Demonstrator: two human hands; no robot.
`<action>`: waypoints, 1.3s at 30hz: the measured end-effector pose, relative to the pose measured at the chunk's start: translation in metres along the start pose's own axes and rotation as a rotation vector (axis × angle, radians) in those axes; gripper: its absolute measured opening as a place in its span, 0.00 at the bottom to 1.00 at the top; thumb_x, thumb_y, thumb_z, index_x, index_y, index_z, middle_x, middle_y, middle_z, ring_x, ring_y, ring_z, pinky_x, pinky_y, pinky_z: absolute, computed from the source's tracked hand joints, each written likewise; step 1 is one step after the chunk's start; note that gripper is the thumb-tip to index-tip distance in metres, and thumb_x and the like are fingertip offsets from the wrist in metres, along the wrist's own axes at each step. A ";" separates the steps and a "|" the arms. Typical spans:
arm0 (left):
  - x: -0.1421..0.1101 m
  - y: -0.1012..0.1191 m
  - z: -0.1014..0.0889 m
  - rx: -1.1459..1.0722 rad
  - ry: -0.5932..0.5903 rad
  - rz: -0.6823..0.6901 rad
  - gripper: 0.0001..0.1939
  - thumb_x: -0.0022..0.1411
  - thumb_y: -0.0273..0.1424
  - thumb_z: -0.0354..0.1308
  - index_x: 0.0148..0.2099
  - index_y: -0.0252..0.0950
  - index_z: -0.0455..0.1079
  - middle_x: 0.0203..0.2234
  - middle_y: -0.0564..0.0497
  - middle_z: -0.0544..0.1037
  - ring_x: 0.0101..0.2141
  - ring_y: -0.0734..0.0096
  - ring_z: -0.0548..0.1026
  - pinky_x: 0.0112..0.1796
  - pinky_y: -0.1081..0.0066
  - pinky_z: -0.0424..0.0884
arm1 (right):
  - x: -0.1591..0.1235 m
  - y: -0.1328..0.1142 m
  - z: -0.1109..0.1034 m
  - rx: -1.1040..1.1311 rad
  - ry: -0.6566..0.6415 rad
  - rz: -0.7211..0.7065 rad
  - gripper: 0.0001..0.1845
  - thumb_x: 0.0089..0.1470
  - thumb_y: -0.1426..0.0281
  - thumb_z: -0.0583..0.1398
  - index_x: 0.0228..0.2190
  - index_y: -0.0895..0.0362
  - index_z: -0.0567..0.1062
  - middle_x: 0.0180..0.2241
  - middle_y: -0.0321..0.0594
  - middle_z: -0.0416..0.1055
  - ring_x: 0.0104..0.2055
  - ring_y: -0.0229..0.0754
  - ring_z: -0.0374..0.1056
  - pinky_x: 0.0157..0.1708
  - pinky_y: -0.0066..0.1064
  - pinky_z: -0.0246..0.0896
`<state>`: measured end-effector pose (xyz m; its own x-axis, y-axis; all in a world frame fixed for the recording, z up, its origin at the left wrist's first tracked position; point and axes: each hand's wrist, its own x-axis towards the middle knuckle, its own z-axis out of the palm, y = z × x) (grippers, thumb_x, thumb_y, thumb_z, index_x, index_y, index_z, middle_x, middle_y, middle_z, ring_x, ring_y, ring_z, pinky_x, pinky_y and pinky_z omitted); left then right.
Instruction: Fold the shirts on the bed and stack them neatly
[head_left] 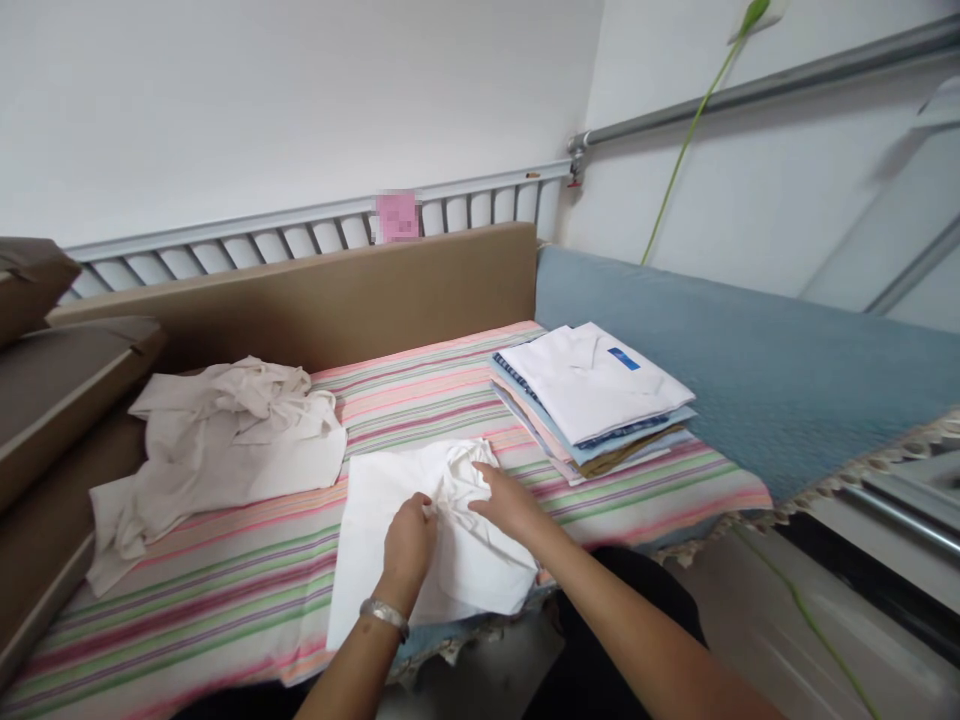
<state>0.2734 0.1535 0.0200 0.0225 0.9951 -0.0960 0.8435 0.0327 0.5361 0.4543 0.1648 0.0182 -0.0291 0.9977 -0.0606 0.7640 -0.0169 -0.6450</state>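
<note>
A white garment [390, 530] lies spread on the striped sheet [240, 590] in front of me. My left hand [409, 540], with a silver bracelet on the wrist, pinches a fold of its cloth near the middle. My right hand [506, 500] rests on the bunched-up upper part of the same garment, fingers curled into the fabric. A crumpled cream garment [225, 445] lies to the left. A neat stack of folded clothes [592, 400], white on top, sits to the right.
A brown headboard [337, 290] and white rail run along the back wall. Brown cardboard boxes [52, 390] stand at the left. A blue blanket [750, 380] covers the right side. A green cord [690, 130] hangs down the right wall.
</note>
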 end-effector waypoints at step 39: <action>0.050 0.018 0.014 0.209 -0.003 0.107 0.11 0.55 0.23 0.48 0.40 0.31 0.68 0.37 0.42 0.74 0.35 0.64 0.74 0.34 0.69 0.63 | 0.008 -0.007 0.010 -0.128 0.123 0.013 0.28 0.49 0.75 0.58 0.53 0.61 0.63 0.41 0.45 0.72 0.41 0.42 0.68 0.40 0.28 0.57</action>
<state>0.2976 0.2030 0.0131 0.1191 0.9916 -0.0500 0.9290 -0.0935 0.3580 0.4428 0.1720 0.0148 0.0545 0.9980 0.0308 0.8400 -0.0291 -0.5418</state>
